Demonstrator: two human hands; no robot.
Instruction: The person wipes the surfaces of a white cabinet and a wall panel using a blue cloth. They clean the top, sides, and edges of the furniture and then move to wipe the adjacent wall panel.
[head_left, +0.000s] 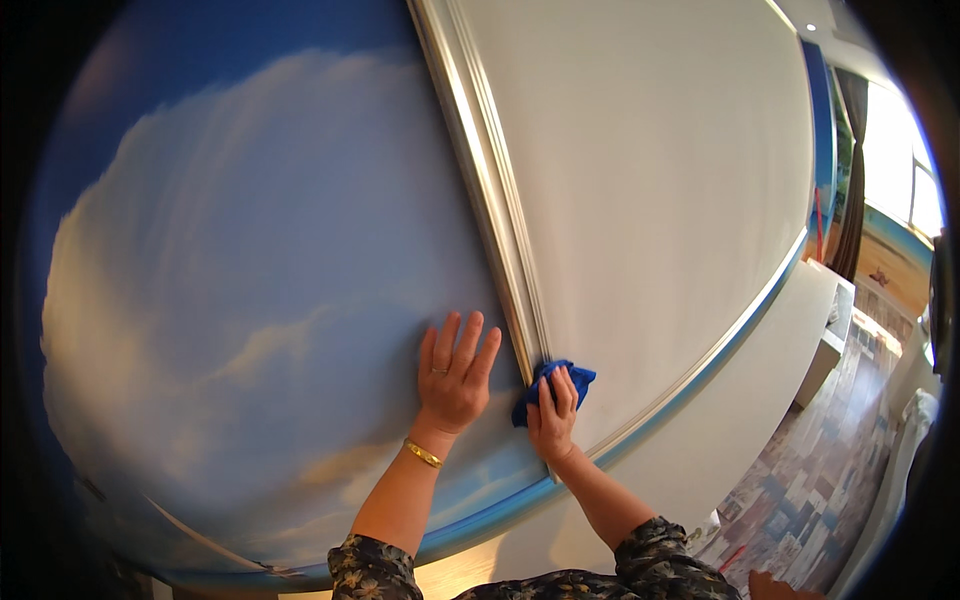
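My right hand (553, 420) holds a crumpled blue cloth (581, 379) against the lower part of a shiny, pale metallic frame moulding (480, 165). The moulding runs between a wall mural of sky and clouds (285, 247) and a plain whitish panel (667, 172). Left of the moulding, my left hand (454, 382) lies with its fingers spread on the mural and holds nothing. It has a ring on one finger and a gold-coloured bangle at the wrist.
A white surface (675, 465) stretches below the panel, with a white cabinet (821, 360) at its far end. Patchwork-patterned flooring (802, 465) lies at the right. Beyond stand a dark curtain (851, 187) and a bright window (896, 157). Part of a hand shows at the bottom right edge.
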